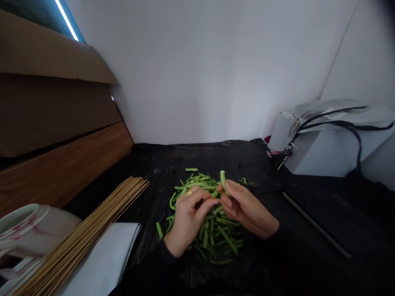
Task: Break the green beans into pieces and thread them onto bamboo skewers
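A heap of short green bean pieces (212,232) lies on black plastic sheeting (160,164) in front of me. My left hand (188,218), with a gold ring on one finger, rests over the heap, its fingers curled and pinched toward my right hand. My right hand (247,209) is closed on one green bean piece (223,181), whose tip sticks up above the fingers. The two hands touch at the fingertips above the heap. What my left fingers grip is hidden.
A bundle of bamboo skewers (92,230) lies at the left on a white tray (108,263). A white bowl (18,222) stands at the far left. Wooden boards (61,164) line the left side. A white box with black cables (324,139) stands at the right.
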`<state>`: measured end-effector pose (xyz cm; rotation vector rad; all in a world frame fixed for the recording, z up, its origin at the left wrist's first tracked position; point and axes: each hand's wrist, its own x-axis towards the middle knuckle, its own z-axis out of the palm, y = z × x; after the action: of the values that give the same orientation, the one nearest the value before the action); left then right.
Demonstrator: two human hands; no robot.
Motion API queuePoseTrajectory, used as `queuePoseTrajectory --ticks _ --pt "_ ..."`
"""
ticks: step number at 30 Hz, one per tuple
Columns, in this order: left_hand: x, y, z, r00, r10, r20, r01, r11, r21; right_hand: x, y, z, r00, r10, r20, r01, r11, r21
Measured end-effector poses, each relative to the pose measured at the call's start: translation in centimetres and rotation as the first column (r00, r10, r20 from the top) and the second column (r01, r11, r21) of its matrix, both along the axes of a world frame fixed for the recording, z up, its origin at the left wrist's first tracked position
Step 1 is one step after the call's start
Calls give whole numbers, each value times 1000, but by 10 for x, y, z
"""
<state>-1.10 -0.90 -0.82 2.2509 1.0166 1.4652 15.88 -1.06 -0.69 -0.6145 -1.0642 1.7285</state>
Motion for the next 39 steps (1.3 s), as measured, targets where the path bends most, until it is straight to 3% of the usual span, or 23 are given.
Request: queuePoseTrajectory --ticks 5,10,15,19,21,23,26,27,28,29,30,34,36,39 --pt "0 4 5 974 -64 216 106 976 -189 -4 -3 -3 959 118 256 -146 985 94" --pt "0 7 8 914 -23 405 189 908 -374 0 -2 -1 960 82 268 -109 990 85" --pt "-3 8 12 876 76 476 151 895 -420 9 3 4 937 -36 349 -7 993 122" --pt "-2 10 12 867 110 485 132 890 -437 21 16 2 836 -242 492 134 960 244" --pt "-2 12 11 862 129 491 124 885 -450 32 25 -2 707 -410 576 212 900 380" --pt "-2 12 10 853 147 501 120 878 -462 43 35 -9 466 -604 647 235 789 567" --pt "-3 12 10 855 158 494 115 871 -478 57 44 -20 88 -758 646 103 652 751" --pt "-3 11 11 861 159 484 107 872 -478 59 45 -22 -12 -772 636 64 634 771" --pt "-3 11 11 869 157 470 96 876 -472 60 45 -23 -65 -777 626 25 626 780" --pt "-3 11 11 877 154 456 83 884 -459 58 45 -23 -67 -784 617 -7 619 786" --pt "-2 11 11 883 150 444 70 894 -442 55 43 -22 -16 -793 608 -37 609 793" --pt "-1 10 10 900 129 417 48 920 -389 33 26 -10 371 -765 527 -125 521 844" --pt "0 10 9 905 125 406 43 924 -379 22 15 -4 427 -744 514 -161 497 853" --pt "1 10 6 912 116 394 36 933 -358 11 5 0 432 -738 518 -221 471 854"
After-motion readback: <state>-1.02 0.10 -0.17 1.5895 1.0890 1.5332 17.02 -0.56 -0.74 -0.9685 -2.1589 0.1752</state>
